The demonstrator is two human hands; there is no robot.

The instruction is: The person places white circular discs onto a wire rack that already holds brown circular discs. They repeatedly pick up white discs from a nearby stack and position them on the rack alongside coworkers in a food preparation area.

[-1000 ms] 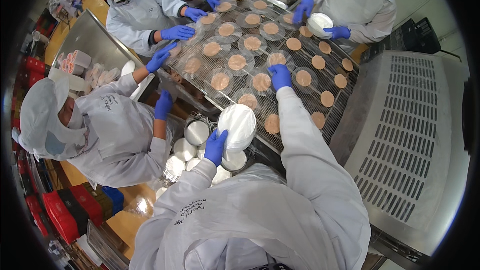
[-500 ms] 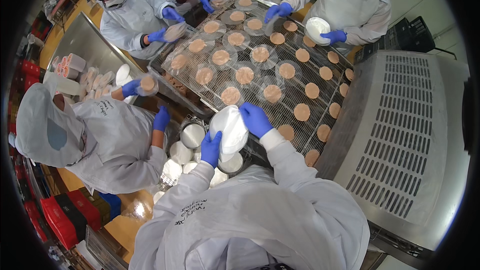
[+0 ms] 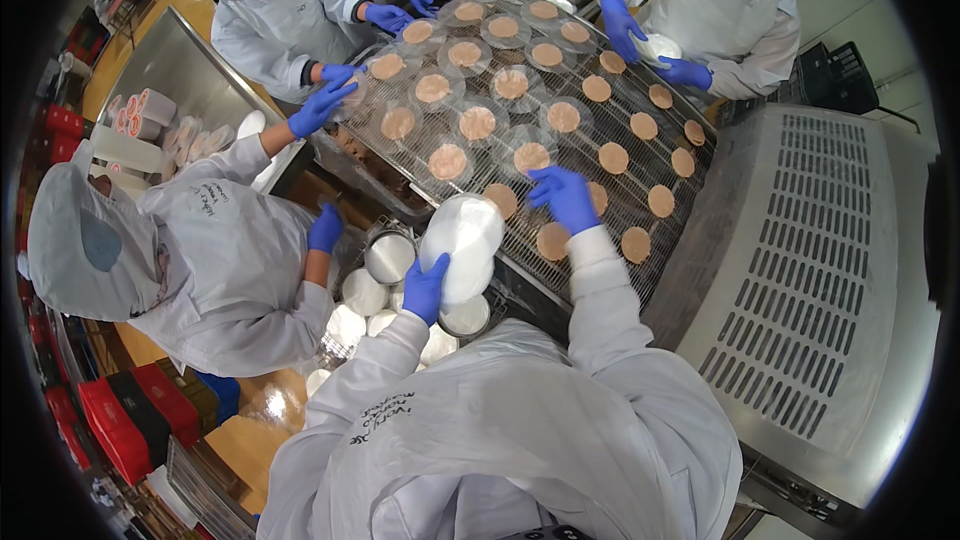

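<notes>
My left hand (image 3: pixel 425 288) is closed on the edge of a stack of round white translucent film sheets (image 3: pixel 465 240), fanned slightly beside the near edge of the wire-mesh conveyor (image 3: pixel 690 145). My right hand (image 3: pixel 564 200) reaches over the belt, fingers stretched and slightly apart. Its fingertips are at the near edge of a flat round patty (image 3: pixel 531 157) with a clear disc. I make out no sheet in this hand. A patty (image 3: pixel 500 201) left of my right hand and another patty (image 3: pixel 552 241) below it look bare. Farther patties on the left lie with clear discs.
Metal rings (image 3: pixel 390 257) and white discs (image 3: pixel 365 292) are left of my apron. A slotted steel cover (image 3: pixel 800 270) borders the conveyor on the right. A co-worker (image 3: pixel 230 270) reaches to the belt's left edge; others stand opposite, including one holding white sheets (image 3: pixel 658 48).
My right hand has left the sheet stack and moved out over the belt. The patties have shifted away from me. The left co-worker's hand has moved to the belt edge.
</notes>
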